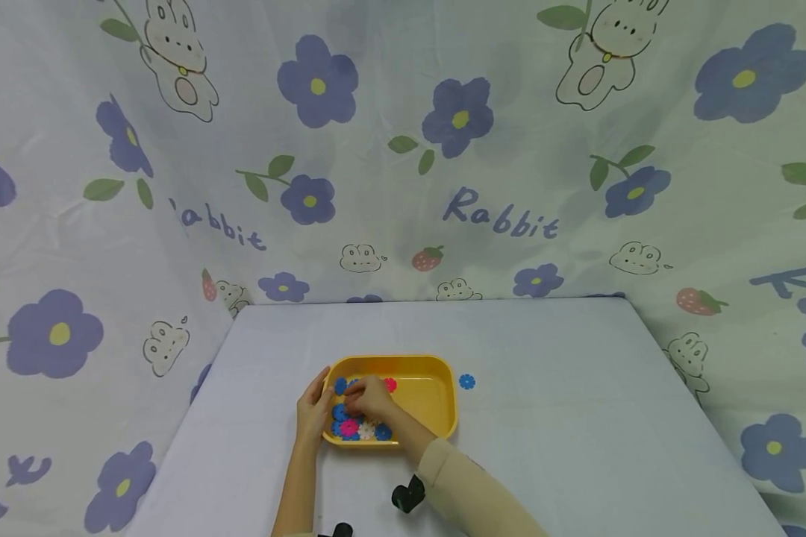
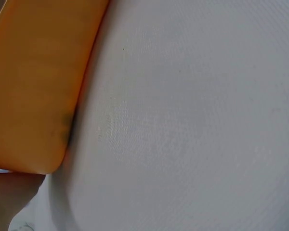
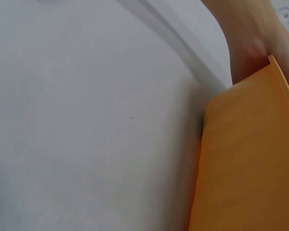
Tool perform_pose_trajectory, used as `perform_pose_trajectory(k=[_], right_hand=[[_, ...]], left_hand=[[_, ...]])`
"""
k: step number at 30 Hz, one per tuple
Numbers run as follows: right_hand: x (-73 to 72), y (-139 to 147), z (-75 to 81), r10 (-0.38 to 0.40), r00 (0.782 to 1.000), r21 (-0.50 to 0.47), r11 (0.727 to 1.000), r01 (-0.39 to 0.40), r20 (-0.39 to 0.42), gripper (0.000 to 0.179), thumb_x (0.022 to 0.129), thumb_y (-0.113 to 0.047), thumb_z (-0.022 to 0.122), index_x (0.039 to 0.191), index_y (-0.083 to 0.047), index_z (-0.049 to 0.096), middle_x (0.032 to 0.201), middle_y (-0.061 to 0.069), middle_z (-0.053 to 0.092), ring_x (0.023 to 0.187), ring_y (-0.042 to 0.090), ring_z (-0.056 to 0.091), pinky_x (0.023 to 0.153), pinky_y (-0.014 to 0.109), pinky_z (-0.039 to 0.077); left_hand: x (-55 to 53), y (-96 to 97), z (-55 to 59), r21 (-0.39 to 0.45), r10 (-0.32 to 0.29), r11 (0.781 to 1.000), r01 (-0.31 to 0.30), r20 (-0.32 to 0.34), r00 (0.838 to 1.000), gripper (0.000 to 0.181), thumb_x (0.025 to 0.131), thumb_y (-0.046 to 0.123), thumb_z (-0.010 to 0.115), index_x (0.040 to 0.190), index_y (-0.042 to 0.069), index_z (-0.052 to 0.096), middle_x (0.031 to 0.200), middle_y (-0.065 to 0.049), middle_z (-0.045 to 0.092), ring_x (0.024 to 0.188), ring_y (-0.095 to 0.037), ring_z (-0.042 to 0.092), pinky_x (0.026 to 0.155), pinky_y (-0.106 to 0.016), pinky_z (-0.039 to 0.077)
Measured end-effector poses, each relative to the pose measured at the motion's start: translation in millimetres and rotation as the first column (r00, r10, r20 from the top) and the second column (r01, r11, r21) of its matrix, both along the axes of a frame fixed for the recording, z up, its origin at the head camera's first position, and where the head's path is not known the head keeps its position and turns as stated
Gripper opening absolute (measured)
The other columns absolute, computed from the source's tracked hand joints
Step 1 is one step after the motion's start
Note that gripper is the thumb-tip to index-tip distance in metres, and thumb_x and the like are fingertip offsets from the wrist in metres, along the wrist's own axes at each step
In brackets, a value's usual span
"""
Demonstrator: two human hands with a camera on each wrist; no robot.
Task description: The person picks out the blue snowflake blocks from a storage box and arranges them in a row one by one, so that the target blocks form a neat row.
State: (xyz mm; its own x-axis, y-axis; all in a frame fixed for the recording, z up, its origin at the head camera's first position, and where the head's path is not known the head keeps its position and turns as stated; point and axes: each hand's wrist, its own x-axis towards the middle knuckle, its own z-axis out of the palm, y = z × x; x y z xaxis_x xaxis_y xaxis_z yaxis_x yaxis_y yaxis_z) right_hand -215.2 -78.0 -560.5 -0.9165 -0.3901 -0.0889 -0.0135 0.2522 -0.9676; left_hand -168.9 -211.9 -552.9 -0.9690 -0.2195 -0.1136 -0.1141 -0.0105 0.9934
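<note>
A yellow plastic tray (image 1: 436, 406) stands on the white-covered table, and its wall (image 2: 38, 91) fills the left of the left wrist view. My left hand (image 1: 313, 410) grips the tray's left end at the rim; in the right wrist view that hand (image 3: 260, 48) is at the tray's corner. My right hand (image 1: 371, 399) reaches into the tray's left half, fingers bent down among small flower-shaped plastic discs. Blue discs (image 1: 340, 412), a pink disc (image 1: 349, 427) and a white disc (image 1: 366, 430) lie around it. I cannot tell whether its hidden fingertips pinch a disc.
One blue disc (image 1: 467, 382) lies on the table (image 1: 564, 418) just right of the tray. Black objects (image 1: 408, 494) show near the forearms at the front. A cloth (image 1: 389, 171) printed with flowers and rabbits hangs behind and beside the table.
</note>
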Motion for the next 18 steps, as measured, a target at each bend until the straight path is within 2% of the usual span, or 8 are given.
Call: perform_pose_trajectory(k=[1,5,10,18], right_hand=[[0.2,-0.3,-0.5,0.014,1.000,0.029,0.999,-0.014,-0.024,0.027,0.067,0.006,0.078,0.093,0.009,0.070,0.078,0.014,0.071,0.067,0.017,0.068,0.059,0.023,0.058],[1.3,-0.3,-0.6,0.044,0.994,0.133,0.991,-0.031,-0.099,0.034,0.063,-0.001,0.085,0.093,0.005,0.071,0.078,0.008,0.071,0.067,0.008,0.064,0.062,0.017,0.055],[2.5,0.1,0.6,0.049,0.995,0.170,0.985,-0.033,-0.091,0.033,0.061,-0.003,0.087,0.089,0.003,0.071,0.071,0.003,0.069,0.060,0.004,0.060,0.057,0.016,0.054],[4.1,2.0,1.8,0.131,0.985,0.167,0.980,-0.112,-0.110,0.023,0.068,-0.001,0.082,0.088,0.004,0.071,0.065,0.001,0.064,0.054,0.006,0.057,0.054,0.018,0.054]], left_hand=[[-1.3,-0.8,-3.5,-0.001,0.003,1.000,-0.003,0.000,1.000,0.046,0.098,0.004,0.045,0.144,0.006,0.038,0.149,-0.021,0.029,0.137,-0.030,0.029,0.106,-0.027,0.037],[-1.1,-0.8,-4.8,-0.011,0.003,1.000,-0.003,-0.013,1.000,0.046,0.099,0.006,0.045,0.144,0.007,0.038,0.150,-0.020,0.028,0.139,-0.030,0.026,0.110,-0.037,0.030],[-0.1,-1.4,-4.9,-0.003,-0.007,1.000,0.007,-0.033,0.999,0.046,0.098,0.004,0.046,0.144,0.005,0.038,0.151,-0.019,0.026,0.140,-0.032,0.022,0.112,-0.045,0.026],[-0.5,-1.5,-5.6,-0.014,0.005,1.000,-0.005,-0.032,0.999,0.046,0.097,0.004,0.047,0.143,0.005,0.039,0.150,-0.018,0.031,0.138,-0.030,0.028,0.109,-0.035,0.031]])
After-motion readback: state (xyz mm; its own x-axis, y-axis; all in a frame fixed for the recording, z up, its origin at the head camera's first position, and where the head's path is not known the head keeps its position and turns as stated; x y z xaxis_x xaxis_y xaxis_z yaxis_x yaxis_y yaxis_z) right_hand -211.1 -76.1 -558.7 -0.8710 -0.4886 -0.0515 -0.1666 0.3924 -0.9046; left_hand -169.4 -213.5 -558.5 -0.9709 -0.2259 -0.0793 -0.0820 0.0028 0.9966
